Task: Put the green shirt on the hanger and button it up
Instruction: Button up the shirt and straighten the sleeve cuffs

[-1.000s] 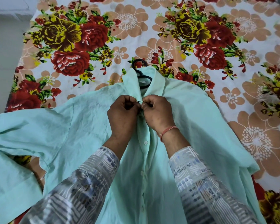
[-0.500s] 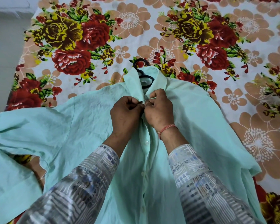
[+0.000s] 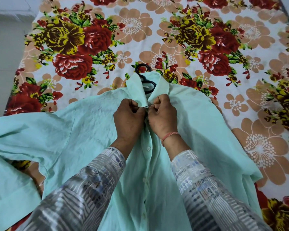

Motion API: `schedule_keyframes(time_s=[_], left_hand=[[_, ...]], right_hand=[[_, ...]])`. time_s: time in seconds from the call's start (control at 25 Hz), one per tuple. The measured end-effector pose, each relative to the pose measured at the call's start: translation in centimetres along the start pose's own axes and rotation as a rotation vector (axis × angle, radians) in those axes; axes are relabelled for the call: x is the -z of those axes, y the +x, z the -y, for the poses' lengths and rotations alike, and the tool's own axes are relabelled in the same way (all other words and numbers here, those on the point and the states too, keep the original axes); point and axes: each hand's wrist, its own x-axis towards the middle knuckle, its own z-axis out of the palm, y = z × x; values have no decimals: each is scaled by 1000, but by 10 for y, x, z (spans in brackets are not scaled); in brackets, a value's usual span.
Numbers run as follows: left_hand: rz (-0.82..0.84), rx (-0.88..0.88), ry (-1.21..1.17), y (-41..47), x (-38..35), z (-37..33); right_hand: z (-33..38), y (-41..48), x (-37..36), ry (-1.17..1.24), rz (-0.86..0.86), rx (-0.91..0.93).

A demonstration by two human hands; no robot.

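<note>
**Q:** Where is the pale green woven shirt (image 3: 70,130) recorded?

**A:** It is laid front-up on a floral bedsheet printed with red, yellow and tan blooms (image 3: 207,67). The collar (image 3: 162,84) is turned away from the person and the shirt sleeves are spread to either side. A black plastic hanger (image 3: 143,79) is seen inside the neck opening, and its hook is laid on the sheet just beyond the collar.

**Q:** How are the hands entered?

**A:** The left hand (image 3: 129,118) and the right hand (image 3: 163,117) are held knuckle to knuckle at the top of the placket, just below the collar. All fingers are curled in tight. The shirt's front edges are pinched between thumb and fingertips, one edge by each hand. The button worked on is hidden between the two hands, so it cannot be told whether it is through its hole.

**Q:** What else is noted?

**A:** Small white buttons (image 3: 148,148) are seen in a line down the placket below the hands. A red thread band (image 3: 169,135) is worn on the right wrist. Both forearms are covered by grey-and-white patterned sleeves (image 3: 90,189). A strip of pale floor (image 3: 3,55) is visible left of the sheet.
</note>
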Motion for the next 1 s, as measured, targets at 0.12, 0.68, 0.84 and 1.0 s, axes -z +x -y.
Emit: schedule_keyframes(time_s=[0.12, 0.68, 0.84, 1.0], left_hand=[[-28, 38, -33, -5, 1, -1], [58, 119, -227, -20, 17, 5], [62, 107, -315, -41, 38, 1], [18, 89, -322, -68, 80, 0]], right_hand=[[0, -2, -6, -58, -141, 34], [-11, -8, 14, 74, -185, 4], [0, -39, 21, 88, -283, 104], [30, -83, 9, 184, -110, 194]])
